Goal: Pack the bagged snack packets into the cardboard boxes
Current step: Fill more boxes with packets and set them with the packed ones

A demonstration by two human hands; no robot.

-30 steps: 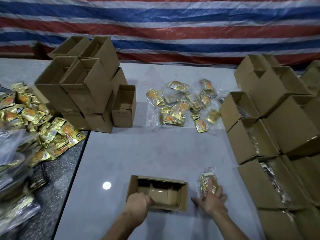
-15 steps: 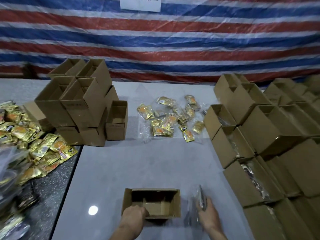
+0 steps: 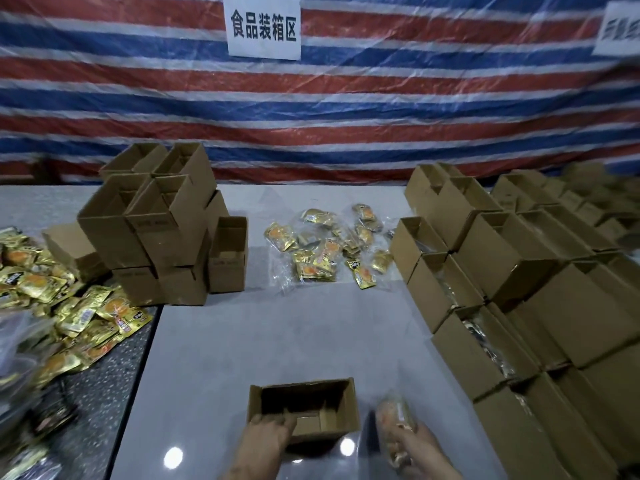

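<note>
Head view: striped tarp (image 3: 346,116) behind, grey table (image 3: 277,334). Open box (image 3: 304,407) sits at the near edge. Left hand (image 3: 266,438) grips its near-left rim, fingers curled over. Right hand (image 3: 415,448) is clamped on the packet bag (image 3: 394,414), just right of the box. More bagged packets (image 3: 329,247) lie mid-table.

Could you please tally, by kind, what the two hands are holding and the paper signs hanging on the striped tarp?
Open cardboard box, held by the left hand: 1
Bag of snack packets, in the right hand: 1
Paper signs: 2
Total: 4
</note>
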